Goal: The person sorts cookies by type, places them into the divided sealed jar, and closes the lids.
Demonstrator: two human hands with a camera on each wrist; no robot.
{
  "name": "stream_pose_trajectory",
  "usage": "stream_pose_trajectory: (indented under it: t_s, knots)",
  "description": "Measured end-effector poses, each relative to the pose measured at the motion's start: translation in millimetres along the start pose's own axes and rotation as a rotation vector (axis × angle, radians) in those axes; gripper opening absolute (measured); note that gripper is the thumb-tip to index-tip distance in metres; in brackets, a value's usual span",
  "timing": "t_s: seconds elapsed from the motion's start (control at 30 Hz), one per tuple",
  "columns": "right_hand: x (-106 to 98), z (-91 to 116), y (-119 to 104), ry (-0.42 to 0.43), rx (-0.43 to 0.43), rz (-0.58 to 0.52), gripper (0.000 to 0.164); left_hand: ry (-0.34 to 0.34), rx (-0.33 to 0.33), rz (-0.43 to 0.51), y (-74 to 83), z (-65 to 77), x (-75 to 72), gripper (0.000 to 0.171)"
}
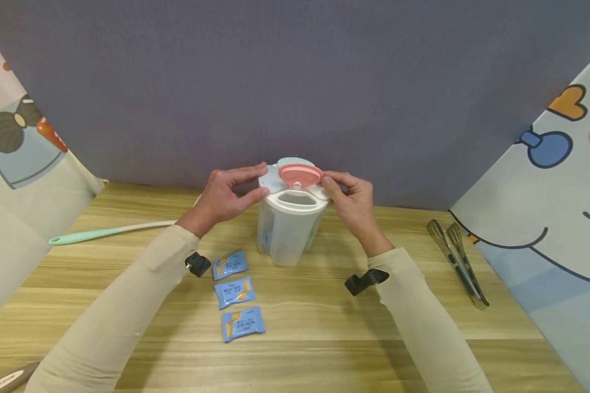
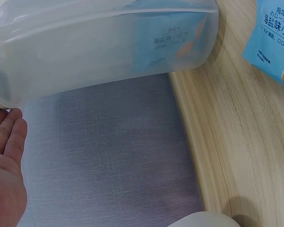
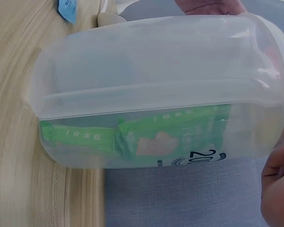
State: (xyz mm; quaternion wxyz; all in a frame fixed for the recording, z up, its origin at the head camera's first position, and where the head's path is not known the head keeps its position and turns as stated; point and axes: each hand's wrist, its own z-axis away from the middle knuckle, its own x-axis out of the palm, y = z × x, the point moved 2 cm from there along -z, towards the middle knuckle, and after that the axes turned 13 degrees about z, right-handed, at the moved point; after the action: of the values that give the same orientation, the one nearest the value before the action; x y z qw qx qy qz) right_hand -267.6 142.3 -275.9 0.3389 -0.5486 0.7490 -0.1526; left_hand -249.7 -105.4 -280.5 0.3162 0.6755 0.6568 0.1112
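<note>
A clear plastic storage container [image 1: 286, 234] with several compartments stands upright on the table. Its pink flap [image 1: 300, 174] is raised above an uncovered front compartment. My left hand [image 1: 223, 194] holds the lid's left side, thumb in front and fingers behind. On the right, my right hand [image 1: 353, 202] pinches the lid edge beside the pink flap. Through the wall, the left wrist view shows a blue snack packet [image 2: 168, 40] inside, and the right wrist view shows green packets [image 3: 168, 132]. Three blue snack packets [image 1: 234, 291] lie in a column left of the container's front.
Metal tongs [image 1: 457, 262] lie at the table's right side. Behind the left forearm is a long mint-and-white handle [image 1: 93, 234]. A brown-grey handle [image 1: 12, 377] reaches in at the near left corner. A grey panel [image 1: 295, 82] stands directly behind the container.
</note>
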Motion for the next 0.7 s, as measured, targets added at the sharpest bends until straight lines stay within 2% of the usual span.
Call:
stream_pose_trajectory:
  t_s: [0.2, 0.4, 0.5, 0.6, 0.7]
  knots:
    - [1, 1, 18, 0.011, -0.035, -0.033, 0.012, -0.002, -0.007, 0.002, 1.3, -0.2, 0.1, 0.038]
    - [0, 3, 15, 0.006, -0.028, -0.173, 0.017, -0.008, -0.029, -0.012, 2.9, 0.2, -1.6, 0.038]
    - [-3, 2, 12, 0.059, -0.062, -0.187, 0.019, -0.009, -0.028, -0.025, 5.2, 0.2, -1.8, 0.038]
    - [-8, 3, 6, 0.145, -0.112, -0.157, 0.020, -0.009, -0.016, -0.024, 4.7, -0.7, -1.7, 0.038]
    - [-9, 11, -5, 0.190, -0.150, -0.146, 0.020, -0.010, -0.002, -0.019, -6.8, -1.1, -2.3, 0.039]
